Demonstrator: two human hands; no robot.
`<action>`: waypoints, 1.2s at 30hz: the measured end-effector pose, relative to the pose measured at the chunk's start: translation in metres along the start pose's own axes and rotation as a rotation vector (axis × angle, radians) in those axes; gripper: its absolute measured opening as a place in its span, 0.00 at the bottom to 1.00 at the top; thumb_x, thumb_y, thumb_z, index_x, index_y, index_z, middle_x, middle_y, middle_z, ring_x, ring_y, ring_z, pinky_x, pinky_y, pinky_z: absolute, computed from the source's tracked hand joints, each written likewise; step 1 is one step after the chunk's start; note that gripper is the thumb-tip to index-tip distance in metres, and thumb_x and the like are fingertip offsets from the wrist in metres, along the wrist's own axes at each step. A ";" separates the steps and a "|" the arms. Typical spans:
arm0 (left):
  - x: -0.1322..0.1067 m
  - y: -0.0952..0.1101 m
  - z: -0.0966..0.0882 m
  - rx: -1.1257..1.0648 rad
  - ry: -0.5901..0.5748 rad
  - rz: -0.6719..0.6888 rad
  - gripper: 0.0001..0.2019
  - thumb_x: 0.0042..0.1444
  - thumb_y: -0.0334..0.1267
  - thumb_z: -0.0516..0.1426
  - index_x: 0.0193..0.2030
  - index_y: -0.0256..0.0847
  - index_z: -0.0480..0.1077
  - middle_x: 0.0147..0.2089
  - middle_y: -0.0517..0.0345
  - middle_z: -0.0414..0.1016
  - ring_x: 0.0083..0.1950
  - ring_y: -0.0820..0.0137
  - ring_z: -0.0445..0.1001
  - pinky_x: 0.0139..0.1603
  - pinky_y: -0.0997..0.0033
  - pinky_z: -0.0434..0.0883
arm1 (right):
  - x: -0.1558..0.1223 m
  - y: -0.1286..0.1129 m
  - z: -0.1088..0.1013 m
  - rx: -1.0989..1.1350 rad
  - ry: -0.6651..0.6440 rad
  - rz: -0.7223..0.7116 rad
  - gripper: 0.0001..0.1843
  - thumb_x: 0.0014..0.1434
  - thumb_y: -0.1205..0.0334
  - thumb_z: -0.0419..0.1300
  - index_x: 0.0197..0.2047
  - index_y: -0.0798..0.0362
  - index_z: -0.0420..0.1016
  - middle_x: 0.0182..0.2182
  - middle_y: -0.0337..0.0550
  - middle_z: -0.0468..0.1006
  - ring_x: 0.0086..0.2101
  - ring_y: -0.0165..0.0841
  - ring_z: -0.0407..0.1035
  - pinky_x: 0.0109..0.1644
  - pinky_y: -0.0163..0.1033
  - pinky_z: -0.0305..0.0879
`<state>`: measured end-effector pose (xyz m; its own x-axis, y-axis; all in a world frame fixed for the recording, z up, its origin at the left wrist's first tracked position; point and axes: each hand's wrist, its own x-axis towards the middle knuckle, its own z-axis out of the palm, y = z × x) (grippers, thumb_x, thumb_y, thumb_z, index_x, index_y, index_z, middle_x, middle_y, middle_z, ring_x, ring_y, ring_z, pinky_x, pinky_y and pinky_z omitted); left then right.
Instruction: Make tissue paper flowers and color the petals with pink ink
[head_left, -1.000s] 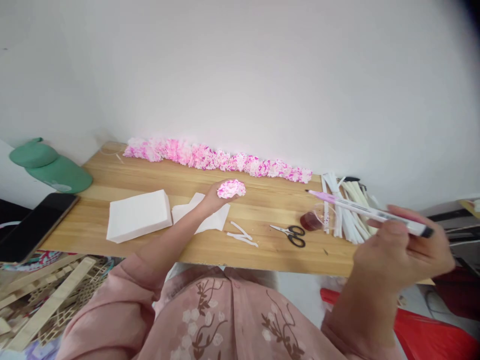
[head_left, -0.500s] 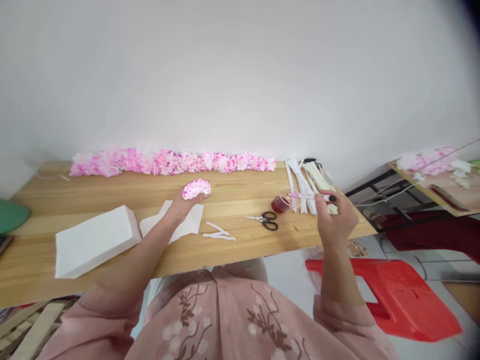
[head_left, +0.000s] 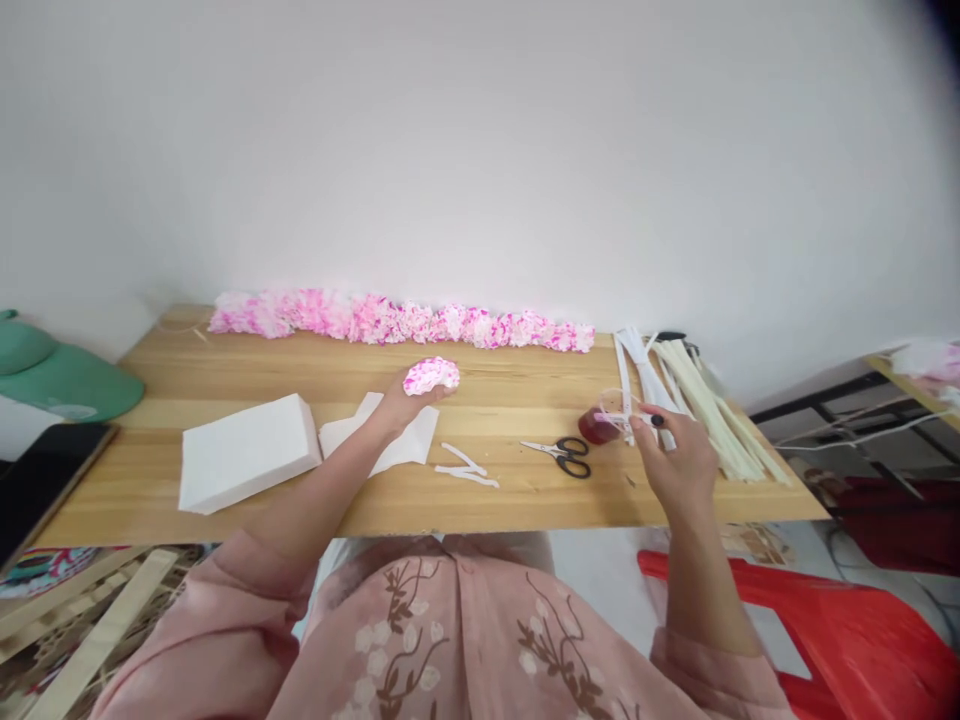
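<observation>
My left hand point(head_left: 397, 408) is closed round a ruffled white paper flower point(head_left: 431, 375) speckled with pink, holding it above the table. In my right hand point(head_left: 681, 455), fingers pinched, is a slim pen-like tool point(head_left: 637, 420) with a pale barrel and a black end. Its tip points left, at the small clear cup of red liquid point(head_left: 598, 427); whether it dips in I cannot tell. Black-handled scissors point(head_left: 562, 455) lie between the hands, blades to the left. White paper sheets point(head_left: 409, 440) lie beneath my left wrist, and narrow white strips point(head_left: 466, 468) beside them.
A row of pink-and-white ruffled flowers point(head_left: 405, 320) lines the wall. A white block of paper point(head_left: 247, 450) stands left, near a phone point(head_left: 49, 480) and green cap point(head_left: 71, 380). Bundles of pale strips point(head_left: 701, 410) lie right. A red stool point(head_left: 862, 630) stands below the right end.
The view has turned left, so the cap and phone show more fully. My right hand has brought the tool's tip lower, close against the cup. My left hand still holds the flower.
</observation>
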<state>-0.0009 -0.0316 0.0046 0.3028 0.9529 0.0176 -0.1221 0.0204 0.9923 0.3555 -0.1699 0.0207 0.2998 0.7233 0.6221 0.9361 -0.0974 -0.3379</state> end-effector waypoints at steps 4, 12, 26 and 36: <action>0.000 -0.003 0.000 0.001 -0.006 0.018 0.33 0.37 0.49 0.70 0.51 0.37 0.74 0.46 0.46 0.80 0.50 0.56 0.77 0.54 0.54 0.72 | -0.002 -0.005 -0.002 -0.007 0.032 -0.030 0.17 0.60 0.49 0.57 0.45 0.51 0.77 0.37 0.47 0.79 0.39 0.40 0.72 0.48 0.47 0.66; -0.002 -0.001 0.001 0.027 -0.056 0.022 0.35 0.38 0.50 0.70 0.54 0.37 0.73 0.49 0.43 0.79 0.50 0.56 0.77 0.58 0.51 0.70 | -0.002 -0.010 -0.006 -0.013 0.018 -0.146 0.17 0.61 0.49 0.56 0.44 0.52 0.77 0.38 0.49 0.81 0.40 0.41 0.73 0.48 0.49 0.68; -0.007 -0.001 -0.001 0.292 -0.188 0.257 0.30 0.50 0.42 0.65 0.61 0.42 0.68 0.56 0.46 0.76 0.56 0.58 0.74 0.59 0.61 0.70 | 0.006 -0.131 0.010 0.507 -0.275 -0.209 0.21 0.57 0.57 0.63 0.54 0.46 0.72 0.46 0.46 0.79 0.46 0.41 0.73 0.52 0.50 0.70; -0.010 0.001 0.004 0.396 -0.277 0.314 0.35 0.53 0.42 0.63 0.67 0.47 0.60 0.64 0.50 0.68 0.60 0.58 0.72 0.58 0.65 0.70 | 0.016 -0.163 0.071 0.740 -0.676 -0.222 0.36 0.51 0.54 0.68 0.62 0.49 0.64 0.53 0.49 0.73 0.48 0.38 0.70 0.53 0.46 0.68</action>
<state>-0.0004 -0.0420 0.0061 0.5516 0.7793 0.2973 0.1011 -0.4162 0.9036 0.1944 -0.0941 0.0351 -0.2469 0.9297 0.2734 0.5410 0.3663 -0.7571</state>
